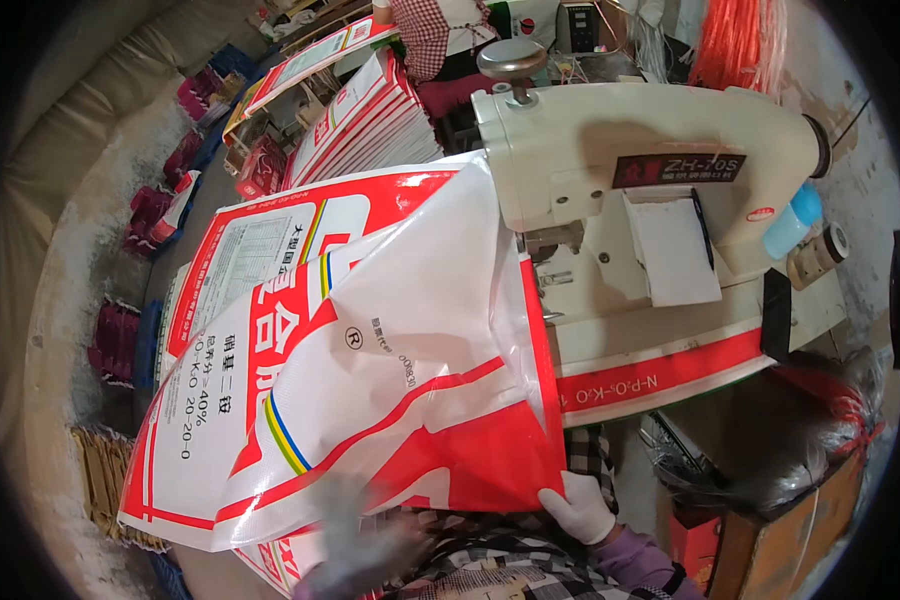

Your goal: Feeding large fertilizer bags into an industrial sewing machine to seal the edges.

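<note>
A large red-and-white woven sack [440, 330] spreads across in front of me, its far end against the head of a cream industrial sewing machine [660, 130]. My right hand [582, 508], in a white glove, pinches the sack's near right corner. My left hand [355, 535] is smeared by motion in front of the sack's near edge, and its fingers cannot be made out. Along the sack's right side a red edge runs up toward the needle area, where the machine head hides part of it.
Behind the sack stands a stack of folded sacks [375, 120]. A white paper pad [673, 250] and a light blue bottle [794, 220] rest by the machine. A cardboard box [790, 530] stands at lower right. Across the table, a person in a checked apron [422, 38] is partly visible.
</note>
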`<state>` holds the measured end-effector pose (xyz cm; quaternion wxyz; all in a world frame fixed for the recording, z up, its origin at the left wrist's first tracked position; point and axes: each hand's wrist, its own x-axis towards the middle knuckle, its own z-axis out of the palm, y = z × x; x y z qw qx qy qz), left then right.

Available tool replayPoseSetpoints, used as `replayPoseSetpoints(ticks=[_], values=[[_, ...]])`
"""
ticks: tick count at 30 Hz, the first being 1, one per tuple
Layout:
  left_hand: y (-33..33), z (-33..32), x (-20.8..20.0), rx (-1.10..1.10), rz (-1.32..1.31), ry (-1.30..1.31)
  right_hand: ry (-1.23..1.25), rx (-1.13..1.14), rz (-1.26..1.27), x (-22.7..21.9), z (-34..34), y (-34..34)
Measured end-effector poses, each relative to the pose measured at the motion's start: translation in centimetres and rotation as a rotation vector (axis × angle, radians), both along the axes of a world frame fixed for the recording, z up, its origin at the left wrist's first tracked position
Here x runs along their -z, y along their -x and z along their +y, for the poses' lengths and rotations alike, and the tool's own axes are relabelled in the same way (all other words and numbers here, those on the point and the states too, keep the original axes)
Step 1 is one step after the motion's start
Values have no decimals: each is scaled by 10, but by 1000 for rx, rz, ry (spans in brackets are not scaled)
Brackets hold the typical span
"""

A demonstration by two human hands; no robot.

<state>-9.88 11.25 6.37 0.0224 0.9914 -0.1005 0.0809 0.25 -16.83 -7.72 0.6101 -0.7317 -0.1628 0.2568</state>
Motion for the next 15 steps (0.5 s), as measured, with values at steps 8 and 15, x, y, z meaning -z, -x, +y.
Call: replayPoseSetpoints(ticks=[8, 15], values=[[-10, 241, 20, -350, -79, -251, -206, 39, 15, -11, 40, -29], [-100, 272, 56, -195, 501, 136, 240, -243, -469, -30, 195, -123]])
